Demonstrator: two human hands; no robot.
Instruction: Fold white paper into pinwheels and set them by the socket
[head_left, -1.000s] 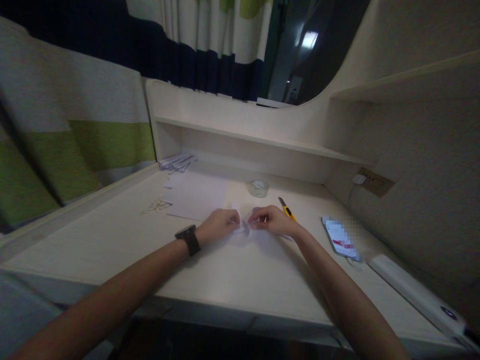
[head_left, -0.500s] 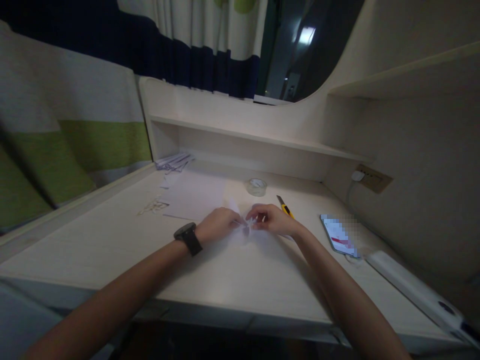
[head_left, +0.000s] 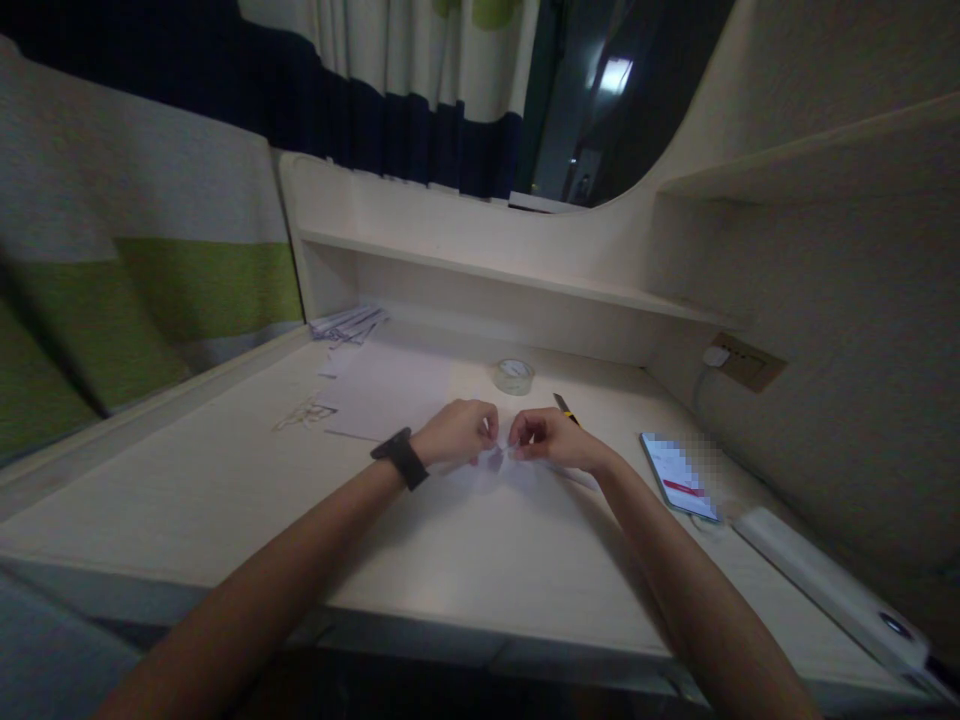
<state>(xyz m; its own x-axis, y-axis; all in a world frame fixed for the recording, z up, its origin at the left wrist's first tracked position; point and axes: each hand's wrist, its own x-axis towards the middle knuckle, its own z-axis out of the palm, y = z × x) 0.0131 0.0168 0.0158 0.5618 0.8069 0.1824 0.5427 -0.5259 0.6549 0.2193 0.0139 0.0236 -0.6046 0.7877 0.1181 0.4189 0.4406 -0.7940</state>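
Here we are at the desk (head_left: 420, 560), tape roll (head_left: 514, 387) as our landmark! L hand (head_left: 459, 432), dark watch (head_left: 401, 457) on its wrist, works just this side of the roll & slightly left, thumb and fingers pinched on a small white paper piece (head_left: 493, 462). R hand (head_left: 551, 438), near side & slightly right of the roll, has curled fingertips pinching the same piece (too blurry to make out the folds, folks). That paper's approx. straight nearer than the roll. Cutter (head_left: 564, 405), blade showing, sits just right of the roll. Left of it: white sheets (head_left: 397, 385), then pale thin loops (head_left: 306, 412); farther back-left, paper strips (head_left: 349, 325). Phone (head_left: 675, 475), screen lit, well right of the roll.
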